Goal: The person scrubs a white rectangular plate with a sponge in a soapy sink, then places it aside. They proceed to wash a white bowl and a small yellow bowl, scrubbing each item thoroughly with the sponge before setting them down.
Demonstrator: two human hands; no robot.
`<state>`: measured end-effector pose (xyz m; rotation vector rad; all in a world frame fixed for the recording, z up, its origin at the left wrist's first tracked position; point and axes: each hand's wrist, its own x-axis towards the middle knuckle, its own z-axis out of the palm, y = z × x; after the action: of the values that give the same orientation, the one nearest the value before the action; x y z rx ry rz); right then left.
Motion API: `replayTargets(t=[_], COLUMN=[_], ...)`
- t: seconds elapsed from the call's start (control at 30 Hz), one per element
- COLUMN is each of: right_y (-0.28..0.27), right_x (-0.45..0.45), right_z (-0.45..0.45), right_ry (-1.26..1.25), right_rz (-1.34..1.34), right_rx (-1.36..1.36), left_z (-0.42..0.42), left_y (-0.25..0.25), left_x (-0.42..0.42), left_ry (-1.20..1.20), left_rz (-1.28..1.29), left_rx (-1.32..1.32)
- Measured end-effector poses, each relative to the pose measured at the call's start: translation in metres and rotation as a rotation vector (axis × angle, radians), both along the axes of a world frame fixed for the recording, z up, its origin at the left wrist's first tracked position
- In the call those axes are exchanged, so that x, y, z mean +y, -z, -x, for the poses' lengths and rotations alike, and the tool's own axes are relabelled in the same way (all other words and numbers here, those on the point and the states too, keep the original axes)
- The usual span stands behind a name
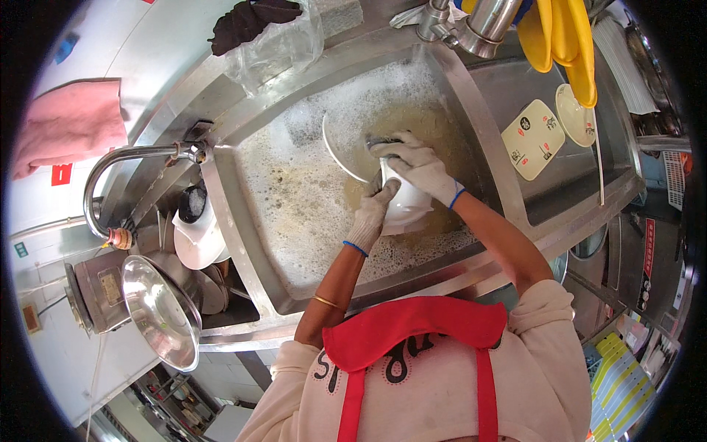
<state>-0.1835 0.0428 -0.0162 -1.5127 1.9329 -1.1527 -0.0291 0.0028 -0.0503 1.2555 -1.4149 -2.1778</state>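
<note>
Both of my hands wear pale knit gloves with blue cuffs, above the soapy water (298, 221) of a steel sink. My left hand (378, 204) grips the near left edge of a white bowl (409, 199), its thumb on the rim. On the bowl's far side is my right hand (414, 160), its fingers around a dark scrubbing pad (381, 142). Just left of the hands, a white plate (339, 152) stands partly under water, its edge showing. What lies deeper under the suds is hidden.
The right basin holds a rectangular patterned plate (533, 140) and a round dish (574, 115). Yellow rubber gloves (563, 38) hang above it. At left are a curved faucet (105, 166), stacked dishes (201, 243) and a steel bowl (160, 312). A plastic bag (276, 55) lies on the back ledge.
</note>
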Motion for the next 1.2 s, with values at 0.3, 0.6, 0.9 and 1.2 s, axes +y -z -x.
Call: replayTargets(t=[0.3,0.6,0.9,1.2], right_y=[0.096,-0.046,-0.033,0.041], right_x=[0.014,0.014,0.072,0.09], right_z=[0.037,-0.048,-0.062,0.003], right_ry=[0.45,-0.168,-0.549,0.335], right_rz=[-0.982,-0.321,-0.208,-0.622], right_rx=[-0.422,0.808,0.786,-0.236], left_z=[-0.001,-0.012,-0.002,-0.01], left_y=[-0.013,0.053,0.012,-0.001], left_x=[0.003,-0.003,0.001,-0.013], left_ry=[-0.007,-0.155,-0.288,-0.26], left_rz=[0.012,-0.142,-0.423,-0.128], left_rx=[-0.003,-0.103,0.294,-0.063])
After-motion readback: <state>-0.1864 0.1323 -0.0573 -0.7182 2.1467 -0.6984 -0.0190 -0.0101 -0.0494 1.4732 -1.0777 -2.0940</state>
